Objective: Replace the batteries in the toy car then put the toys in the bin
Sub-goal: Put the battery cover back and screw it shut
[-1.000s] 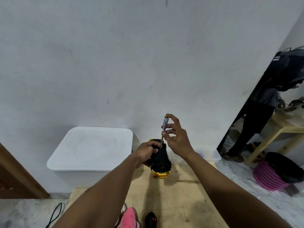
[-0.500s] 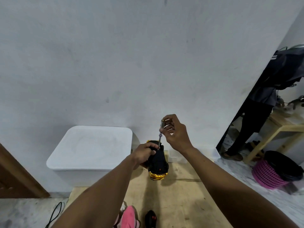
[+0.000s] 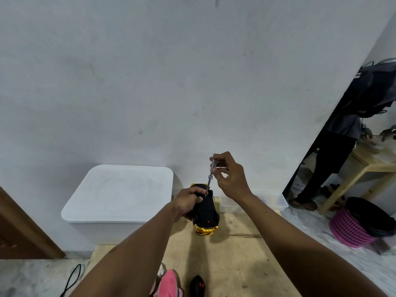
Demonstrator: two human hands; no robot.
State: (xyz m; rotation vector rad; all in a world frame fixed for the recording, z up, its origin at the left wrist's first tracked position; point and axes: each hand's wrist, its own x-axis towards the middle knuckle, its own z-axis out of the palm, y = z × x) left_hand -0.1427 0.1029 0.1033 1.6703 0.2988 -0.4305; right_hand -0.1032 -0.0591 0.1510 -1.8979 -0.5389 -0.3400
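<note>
A black and gold toy car (image 3: 205,215) is held upside down above the wooden table (image 3: 235,254), its black underside facing me. My left hand (image 3: 188,200) grips the car from the left side. My right hand (image 3: 229,179) pinches the handle of a small screwdriver (image 3: 211,174) between thumb and fingers. The screwdriver stands nearly upright with its tip on the car's underside, close to my left thumb. A white lidded bin (image 3: 120,198) stands to the left of the table.
A pink toy (image 3: 169,284) and a black remote (image 3: 198,286) with red buttons lie at the table's near edge. A person in dark clothes (image 3: 342,146) stands at a doorway on the right, beside a wooden bench (image 3: 368,170) and a pink basket (image 3: 353,228). A black cable (image 3: 72,277) lies on the floor.
My right hand has re-gripped the screwdriver handle, fingers shifting as it turns. The car and my left hand stay almost in the same place.
</note>
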